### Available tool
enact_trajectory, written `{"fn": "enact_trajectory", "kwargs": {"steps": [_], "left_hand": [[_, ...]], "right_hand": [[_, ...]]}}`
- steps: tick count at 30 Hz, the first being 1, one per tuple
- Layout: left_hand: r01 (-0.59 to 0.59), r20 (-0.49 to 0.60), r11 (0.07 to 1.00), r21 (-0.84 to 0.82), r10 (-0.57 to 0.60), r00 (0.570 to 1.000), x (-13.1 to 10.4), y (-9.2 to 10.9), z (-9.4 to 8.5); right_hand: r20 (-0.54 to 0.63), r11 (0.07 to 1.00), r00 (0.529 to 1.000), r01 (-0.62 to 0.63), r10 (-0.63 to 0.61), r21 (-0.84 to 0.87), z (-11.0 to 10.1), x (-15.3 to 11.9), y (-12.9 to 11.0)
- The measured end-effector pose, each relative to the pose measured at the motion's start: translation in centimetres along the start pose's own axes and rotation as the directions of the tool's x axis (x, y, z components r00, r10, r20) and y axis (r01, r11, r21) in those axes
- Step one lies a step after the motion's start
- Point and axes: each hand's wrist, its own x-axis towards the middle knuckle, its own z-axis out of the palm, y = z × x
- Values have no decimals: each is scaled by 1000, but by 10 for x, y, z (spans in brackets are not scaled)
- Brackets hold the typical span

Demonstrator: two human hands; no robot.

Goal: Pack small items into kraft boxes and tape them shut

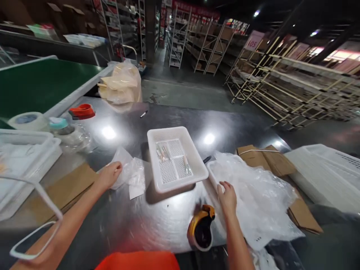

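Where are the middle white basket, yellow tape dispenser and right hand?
Middle white basket (176, 149), head view: mesh floor.
Yellow tape dispenser (194, 225), head view: casing.
Right hand (228, 198), head view: its back.

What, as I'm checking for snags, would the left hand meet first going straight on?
Probably the clear bag, right at the left hand's fingertips; whether they already touch is hard to tell from this one view.
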Motion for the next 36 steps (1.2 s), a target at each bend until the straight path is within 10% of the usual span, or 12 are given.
{"fn": "enact_trajectory", "kwargs": {"steps": [3,8,15,19,23,28,31,36], "left_hand": [[-91,97,994,66,84,992,-2,-13,36],[-107,100,993,41,103,990,-22,-15,54],[-102,94,979,-176,120,988,-51,21,33],[24,171,857,-514,75,982,-70,75,42],[321,387,361,-876,129,913,-86,120,56],[614,580,-87,-784,246,776,-93,126,44],[688,655,-101,-718,235,718,-97,123,32],[618,621,99,-780,-1,784,-103,127,30]], "right_hand": [[21,913,970,-219,240,-344,-8,5,34],[28,872,950,-274,311,-406,-15,2,46],[-389,934,920,169,-35,314,-64,-24,-18],[-96,607,995,76,1,791,-81,-63,-90],[240,334,971,-226,1,915,-70,-89,-141],[413,443,903,-326,-116,836,-36,-106,-160],[292,592,934,-120,-204,797,-17,-117,-165],[152,666,903,173,-401,726,2,-127,-175]]}}
